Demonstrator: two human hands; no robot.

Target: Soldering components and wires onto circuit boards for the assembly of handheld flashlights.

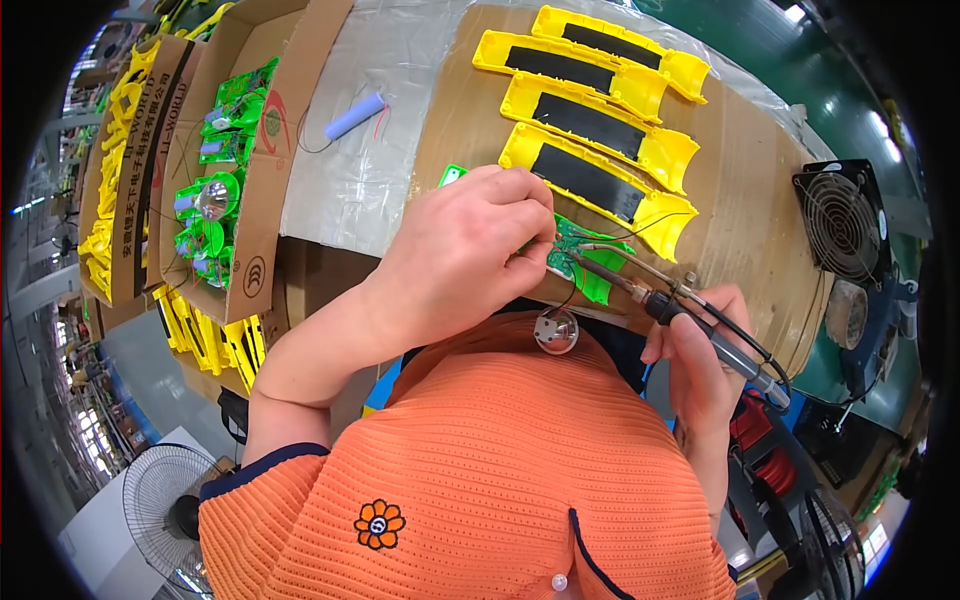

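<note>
Cardboard-topped bench (760, 150), factory floor behind, small fan (845, 225) at the right edge. Left hand (470, 250) pinches closed on a green circuit board (585, 265) at the bench's near edge, wires trailing to a small round part (556, 331); right hand (700, 365) wrapped tight around a soldering iron (680, 315), tip at the board. Best done with board pinned flat, tip steady on the joint, fingers off the hot end; four yellow shells (600, 110) just beyond, box of green parts (225, 160) far left.
</note>
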